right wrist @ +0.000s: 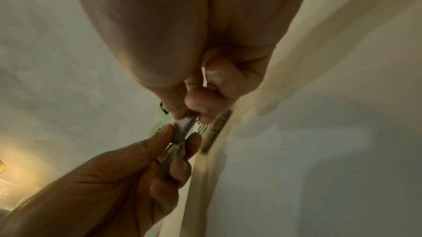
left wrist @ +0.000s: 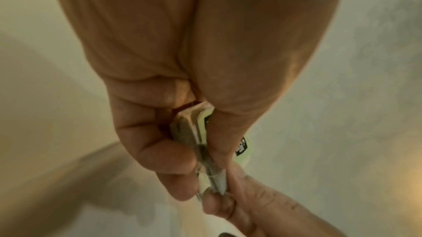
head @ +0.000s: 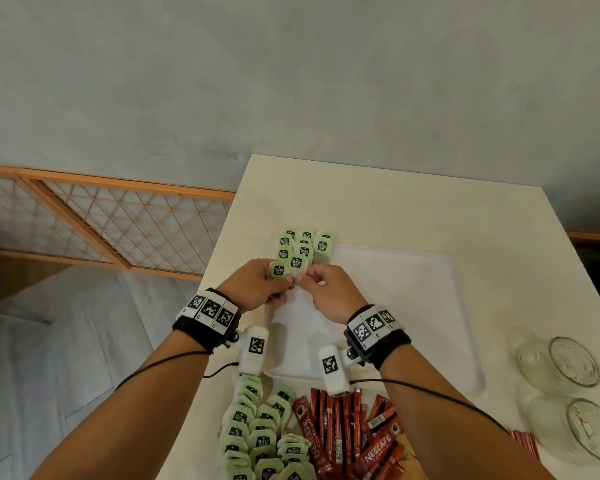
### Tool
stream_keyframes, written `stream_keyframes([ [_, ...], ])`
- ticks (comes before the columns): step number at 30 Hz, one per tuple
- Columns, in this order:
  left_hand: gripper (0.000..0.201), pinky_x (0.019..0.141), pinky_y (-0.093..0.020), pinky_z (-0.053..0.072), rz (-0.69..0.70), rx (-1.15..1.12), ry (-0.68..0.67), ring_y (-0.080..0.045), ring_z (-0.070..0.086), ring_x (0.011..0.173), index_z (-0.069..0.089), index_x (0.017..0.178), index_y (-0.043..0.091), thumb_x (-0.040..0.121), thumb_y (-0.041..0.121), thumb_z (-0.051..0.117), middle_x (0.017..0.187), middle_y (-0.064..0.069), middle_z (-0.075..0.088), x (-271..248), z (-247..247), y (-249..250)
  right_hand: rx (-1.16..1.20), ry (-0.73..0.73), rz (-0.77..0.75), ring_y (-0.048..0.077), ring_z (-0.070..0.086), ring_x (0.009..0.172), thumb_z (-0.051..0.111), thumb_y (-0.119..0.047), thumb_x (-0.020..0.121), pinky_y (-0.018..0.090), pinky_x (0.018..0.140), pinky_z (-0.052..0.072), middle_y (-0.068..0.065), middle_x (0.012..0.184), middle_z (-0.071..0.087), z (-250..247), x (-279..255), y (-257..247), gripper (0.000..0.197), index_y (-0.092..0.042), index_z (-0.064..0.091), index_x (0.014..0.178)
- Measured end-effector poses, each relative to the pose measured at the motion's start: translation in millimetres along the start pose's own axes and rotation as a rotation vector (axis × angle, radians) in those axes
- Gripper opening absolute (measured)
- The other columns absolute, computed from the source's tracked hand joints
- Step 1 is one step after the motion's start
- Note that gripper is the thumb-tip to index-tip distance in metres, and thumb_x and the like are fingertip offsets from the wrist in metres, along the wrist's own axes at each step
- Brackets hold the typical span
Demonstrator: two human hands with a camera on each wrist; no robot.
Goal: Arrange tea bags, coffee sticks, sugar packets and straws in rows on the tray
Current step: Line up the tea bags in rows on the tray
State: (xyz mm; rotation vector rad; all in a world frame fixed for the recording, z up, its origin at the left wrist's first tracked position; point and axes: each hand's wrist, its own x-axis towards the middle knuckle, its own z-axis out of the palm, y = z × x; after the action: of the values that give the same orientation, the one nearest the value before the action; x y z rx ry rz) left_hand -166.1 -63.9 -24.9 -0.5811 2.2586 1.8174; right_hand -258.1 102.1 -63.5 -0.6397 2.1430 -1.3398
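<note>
The left wrist view alone shows the left hand (left wrist: 160,132) gripping a small stack of tea bags (left wrist: 194,125), edge on; the head view shows only the top green label. The right hand (head: 326,289) pinches the stack's near end with thumb and forefinger. Both hover over the white tray's (head: 430,306) far left corner, where placed tea bags (head: 303,247) overlap in rows. Nearer than the tray lie loose tea bags (head: 257,434) and red coffee sticks (head: 343,431); two glass bowls (head: 568,386) sit to its right.
</note>
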Motion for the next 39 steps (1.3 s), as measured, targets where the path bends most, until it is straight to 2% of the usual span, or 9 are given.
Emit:
stream_keyframes([
  [8,0.013,0.059,-0.025,0.049,0.042,0.485,0.179,-0.014,0.063,0.063,0.064,0.091,0.013,0.086,0.02,0.074,0.072,0.0,0.067,15.5,-6.4,5.3,-0.168,0.13,0.081,0.02,0.043,0.058,0.061,-0.034,0.098,0.03,0.059,0.038,0.005,0.063,0.05,-31.2,16.3,-0.2,0.042,0.002,0.06,0.076],
  [15,0.017,0.075,-0.031,0.046,0.049,0.662,0.205,-0.023,0.062,0.091,0.064,0.091,0.016,0.078,0.016,0.076,0.096,-0.002,0.067,32.8,-8.0,12.2,-0.334,0.145,0.214,0.019,0.033,0.05,0.063,-0.027,0.095,0.029,0.047,0.027,-0.003,0.05,0.036,-34.9,22.4,1.8,0.05,-0.018,0.037,0.053],
  [17,0.017,0.083,-0.038,0.052,0.058,0.696,0.19,-0.026,0.063,0.094,0.068,0.096,0.01,0.079,0.011,0.072,0.1,-0.006,0.069,34.7,-7.5,14.9,-0.327,0.163,0.219,0.022,0.041,0.056,0.063,-0.027,0.095,0.029,0.051,0.034,-0.002,0.055,0.044,-33.6,23.0,0.1,0.043,-0.017,0.045,0.057],
  [19,0.018,0.087,-0.041,0.052,0.065,0.719,0.18,-0.028,0.063,0.096,0.069,0.098,0.009,0.08,0.008,0.069,0.102,-0.008,0.07,36.3,-7.7,16.4,-0.301,0.192,0.226,0.023,0.054,0.069,0.064,-0.03,0.094,0.031,0.061,0.043,-0.001,0.071,0.058,-32.5,24.8,0.3,0.024,-0.015,0.057,0.076],
  [21,0.018,0.087,-0.04,0.052,0.073,0.728,0.179,-0.028,0.063,0.097,0.07,0.097,0.009,0.079,0.008,0.068,0.101,-0.008,0.07,37.9,-7.9,16.4,-0.262,0.226,0.226,0.02,0.057,0.076,0.066,-0.032,0.093,0.031,0.064,0.044,-0.003,0.085,0.06,-31.2,24.1,1.5,0.019,-0.016,0.056,0.094],
  [26,0.014,0.084,-0.034,0.05,0.113,0.796,0.148,-0.027,0.063,0.095,0.069,0.093,0.013,0.081,0.007,0.065,0.099,-0.006,0.069,38.5,-8.1,17.0,-0.296,0.129,0.088,0.014,0.057,0.069,0.067,-0.021,0.093,0.026,0.066,0.043,-0.008,0.077,0.06,-28.1,23.6,5.8,0.008,-0.022,0.064,0.1],
  [33,0.014,0.081,-0.033,0.05,0.137,0.829,0.145,-0.026,0.062,0.093,0.07,0.095,0.012,0.083,0.008,0.064,0.098,-0.006,0.069,38.3,-6.6,18.9,-0.363,0.087,0.085,0.021,0.065,0.085,0.062,-0.014,0.093,0.034,0.08,0.055,-0.003,0.093,0.066,-28.8,26.6,2.2,0.016,-0.024,0.07,0.102],
  [36,0.011,0.079,-0.035,0.053,0.138,0.784,0.159,-0.025,0.064,0.089,0.069,0.091,0.014,0.08,0.014,0.067,0.093,-0.003,0.069,39.1,-6.4,17.7,-0.313,0.129,0.109,0.02,0.063,0.081,0.069,-0.024,0.092,0.032,0.075,0.053,-0.006,0.088,0.064,-32.8,27.1,1.0,0.01,-0.026,0.066,0.102],
  [39,0.021,0.083,-0.032,0.052,0.137,0.774,0.149,-0.02,0.062,0.091,0.07,0.1,0.018,0.079,0.021,0.073,0.099,0.002,0.069,41.6,-5.3,18.2,-0.255,0.209,0.16,0.017,0.061,0.086,0.072,-0.036,0.09,0.027,0.076,0.045,-0.004,0.095,0.066,-40.1,29.1,1.7,0.031,-0.023,0.062,0.117],
])
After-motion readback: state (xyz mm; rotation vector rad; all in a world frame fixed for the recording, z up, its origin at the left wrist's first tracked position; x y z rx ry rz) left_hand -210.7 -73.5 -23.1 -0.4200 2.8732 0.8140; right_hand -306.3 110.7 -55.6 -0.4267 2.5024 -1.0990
